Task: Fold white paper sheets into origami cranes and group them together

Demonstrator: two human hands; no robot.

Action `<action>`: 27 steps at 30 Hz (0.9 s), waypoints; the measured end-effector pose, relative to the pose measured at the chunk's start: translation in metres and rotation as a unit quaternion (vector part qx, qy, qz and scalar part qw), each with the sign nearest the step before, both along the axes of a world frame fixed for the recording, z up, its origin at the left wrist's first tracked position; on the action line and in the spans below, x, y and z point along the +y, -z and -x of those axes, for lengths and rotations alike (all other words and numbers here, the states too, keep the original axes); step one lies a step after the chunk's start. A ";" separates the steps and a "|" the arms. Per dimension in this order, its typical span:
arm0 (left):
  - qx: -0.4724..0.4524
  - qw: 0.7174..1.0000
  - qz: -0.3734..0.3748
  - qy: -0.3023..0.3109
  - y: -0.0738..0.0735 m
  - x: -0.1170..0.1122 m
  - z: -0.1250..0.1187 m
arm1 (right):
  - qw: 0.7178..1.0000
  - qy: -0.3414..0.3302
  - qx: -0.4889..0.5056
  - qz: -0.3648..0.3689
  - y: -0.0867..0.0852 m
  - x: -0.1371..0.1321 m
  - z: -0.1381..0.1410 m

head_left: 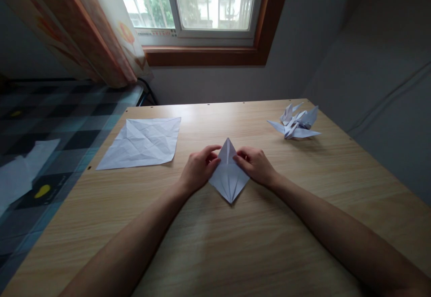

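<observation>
My left hand [198, 168] rests on the left edge of the folded paper [229, 173], fingers curled narrow, with the thumb and fingertips pinching the upper left flap near the centre crease. My right hand [256, 164] mirrors it on the right edge, fingers likewise drawn in and pinching the upper right flap. The folded paper lies flat on the wooden table [215, 243], roughly at the middle of the tabletop and directly in front of me. It has a kite-like outline: one point aims away from me between my two hands, and the other point aims toward me, clear of both hands. Creases run lengthwise along its centre. Both forearms extend over the near part of the table and converge on the paper. To the left, well apart from my left hand, a creased sheet [141, 143] lies opened flat on the table. To the far right, well apart from my right hand, finished paper cranes [296, 124] sit grouped near the table's edge. A window [202, 5] stands beyond the table, with a curtain [101, 32] at its left.
</observation>
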State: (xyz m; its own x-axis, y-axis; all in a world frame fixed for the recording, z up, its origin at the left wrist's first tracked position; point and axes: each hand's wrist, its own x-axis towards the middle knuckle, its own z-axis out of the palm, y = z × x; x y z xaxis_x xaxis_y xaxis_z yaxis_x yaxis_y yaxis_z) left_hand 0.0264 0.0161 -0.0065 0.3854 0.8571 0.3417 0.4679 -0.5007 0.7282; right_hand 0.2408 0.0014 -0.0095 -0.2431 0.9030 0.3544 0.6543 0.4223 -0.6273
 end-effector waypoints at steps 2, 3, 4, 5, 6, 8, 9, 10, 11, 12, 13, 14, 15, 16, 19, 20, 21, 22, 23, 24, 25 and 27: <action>-0.011 1.000 0.018 -0.001 -0.001 0.000 0.000 | 0.999 0.007 0.031 0.035 0.000 0.000 0.002; -0.015 1.000 0.025 0.001 -0.001 0.000 -0.001 | 0.998 0.008 0.044 0.050 0.000 0.000 0.002; -0.018 0.999 0.031 0.003 -0.002 0.000 -0.001 | 0.996 0.009 0.056 0.062 0.000 0.000 0.002; -0.020 0.999 0.035 0.003 -0.002 0.000 -0.001 | 0.995 0.008 0.066 0.071 0.000 0.001 0.002; -0.020 0.999 0.036 0.003 -0.002 0.000 -0.001 | 0.994 0.008 0.073 0.078 0.000 0.001 0.002; -0.011 0.999 0.032 -0.003 -0.002 0.000 -0.002 | 0.993 0.008 0.088 0.085 0.001 0.002 0.002; -0.003 1.000 0.027 -0.004 -0.002 -0.001 -0.002 | 0.992 0.007 0.097 0.086 0.002 0.002 0.002; 0.007 1.000 0.023 -0.002 -0.002 -0.001 -0.002 | 0.990 0.003 0.109 0.087 0.002 0.002 0.002; 0.014 1.000 0.021 0.005 -0.001 -0.001 -0.002 | 0.988 -0.003 0.124 0.087 0.003 0.002 0.003; 0.019 0.999 0.021 0.017 -0.001 -0.001 -0.003 | 0.986 -0.011 0.142 0.086 0.004 0.002 0.003; 0.020 0.999 0.025 0.033 -0.001 -0.002 -0.003 | 0.983 -0.020 0.160 0.083 0.005 0.002 0.004; 0.018 0.998 0.031 0.050 -0.001 -0.002 -0.004 | 0.981 -0.027 0.177 0.079 0.006 0.002 0.005; 0.015 0.997 0.036 0.064 -0.001 -0.003 -0.004 | 0.978 -0.031 0.193 0.075 0.007 0.002 0.005; 0.013 0.996 0.041 0.074 -0.001 -0.003 -0.004 | 0.976 -0.032 0.203 0.072 0.008 0.002 0.006; 0.020 0.995 0.048 0.087 -0.002 -0.003 -0.005 | 0.973 -0.023 0.214 0.080 0.009 0.003 0.008; 0.024 0.994 0.050 0.090 -0.002 -0.003 -0.005 | 0.974 -0.019 0.212 0.084 0.010 0.003 0.008; 0.028 0.994 0.053 0.095 -0.002 -0.003 -0.004 | 0.974 -0.015 0.210 0.086 0.010 0.004 0.008; 0.031 0.993 0.054 0.099 -0.002 -0.003 -0.004 | 0.974 -0.012 0.211 0.087 0.010 0.004 0.008; 0.034 0.992 0.055 0.105 -0.002 -0.003 -0.004 | 0.972 -0.010 0.218 0.085 0.011 0.004 0.009; 0.036 0.992 0.056 0.111 -0.001 -0.003 -0.003 | 0.970 -0.008 0.229 0.084 0.011 0.005 0.009; 0.038 0.991 0.056 0.117 -0.001 -0.003 -0.003 | 0.966 -0.007 0.245 0.083 0.011 0.005 0.009; 0.045 0.989 0.055 0.132 0.000 -0.004 -0.004 | 0.957 -0.005 0.279 0.082 0.009 0.006 0.009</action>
